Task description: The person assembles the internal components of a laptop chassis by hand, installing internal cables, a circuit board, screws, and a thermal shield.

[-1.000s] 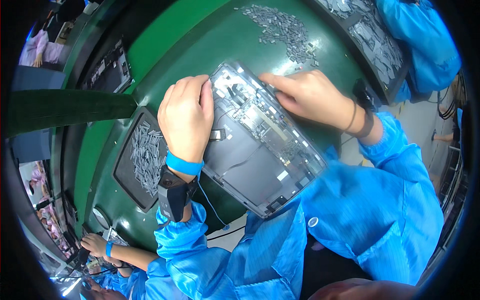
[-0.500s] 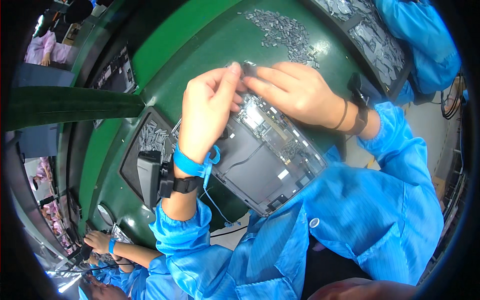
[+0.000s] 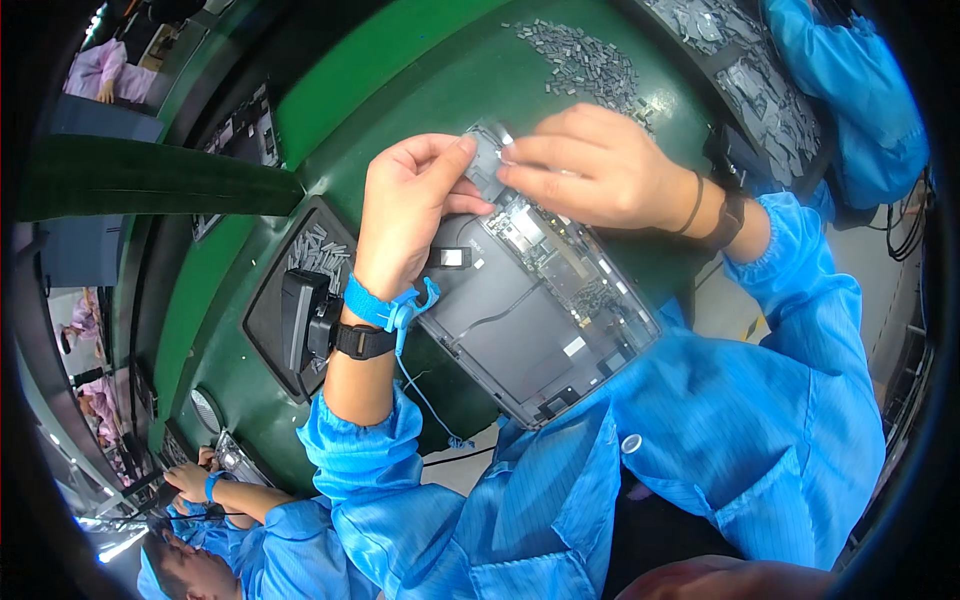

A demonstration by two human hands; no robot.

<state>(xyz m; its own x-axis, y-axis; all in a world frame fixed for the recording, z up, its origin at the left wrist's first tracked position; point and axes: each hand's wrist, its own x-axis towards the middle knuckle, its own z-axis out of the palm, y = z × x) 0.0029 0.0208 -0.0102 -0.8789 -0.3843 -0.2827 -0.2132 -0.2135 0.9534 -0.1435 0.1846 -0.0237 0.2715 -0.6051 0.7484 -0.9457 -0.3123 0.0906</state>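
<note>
Left-hand fingers [image 3: 455, 170]: thumb and forefinger closed on the left edge of a small grey sheet [image 3: 486, 172], other fingertips curled in just below it. Right-hand fingers [image 3: 535, 172]: tips at the sheet's right edge, bunched near each other, motion-blurred; can't tell if they're clamped on it or only touching.

Sheet sits between the two sets of fingertips, over the far end of the open device housing [image 3: 500, 355]. Can't tell whether it's loose or attached.

Housing runs from under the fingers toward the wearer, tilted in view, near end against the blue coat [image 3: 700, 430]. Circuit board [image 3: 552, 262] starts just below the right fingertips and runs along the right edge. Black cable [image 3: 507, 312] below the left fingertips, well down the housing. Small black part with a pale label [image 3: 450, 257] just below the left hand [image 3: 405, 205], at the housing's left side.

Left of the left fingers: dark tray [image 3: 268, 325] with grey strips [image 3: 322, 252], partly hidden by the wrist-worn box [image 3: 303, 318]. Blue strap [image 3: 372, 302] on the same wrist.

Beyond the right fingers: heap of small grey pieces [image 3: 580, 65] on the green tabletop [image 3: 425, 95]. Right hand [image 3: 605, 170] is nearest it.
</note>
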